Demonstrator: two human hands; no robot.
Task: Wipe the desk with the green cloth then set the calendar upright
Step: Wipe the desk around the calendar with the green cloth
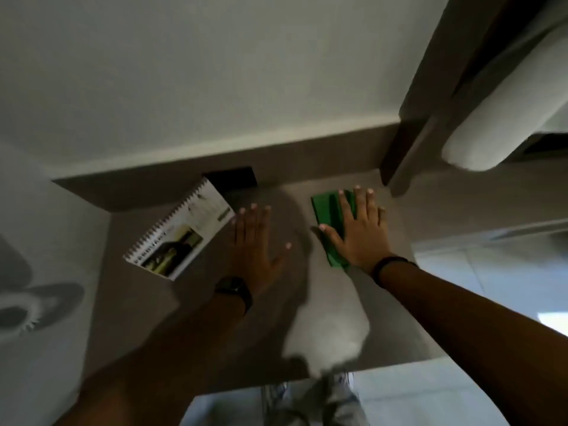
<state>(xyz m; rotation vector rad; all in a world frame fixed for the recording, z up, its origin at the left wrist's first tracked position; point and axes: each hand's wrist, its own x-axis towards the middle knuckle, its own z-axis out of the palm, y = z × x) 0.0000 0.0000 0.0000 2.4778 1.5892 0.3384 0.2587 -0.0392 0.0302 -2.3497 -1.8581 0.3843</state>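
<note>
Right hand (pixel 359 232) flat on the green cloth (pixel 330 224), right of frame centre – fingers spread, palm pressing it onto the desk (pixel 399 302), no pinch. Left hand (pixel 256 241) flat on bare desk at centre, fingers together (thumb out), holding nothing. Calendar (pixel 181 233) lies flat left of centre, spiral edge toward upper left, just beside the left fingertips.

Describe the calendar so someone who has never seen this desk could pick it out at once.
Start at the grey-brown desk against the pale wall. On its left part, just left of the flat left hand, lies the calendar, flat and askew. Its white spiral binding and printed photo page set it apart from the plain green cloth under the right hand.
</note>
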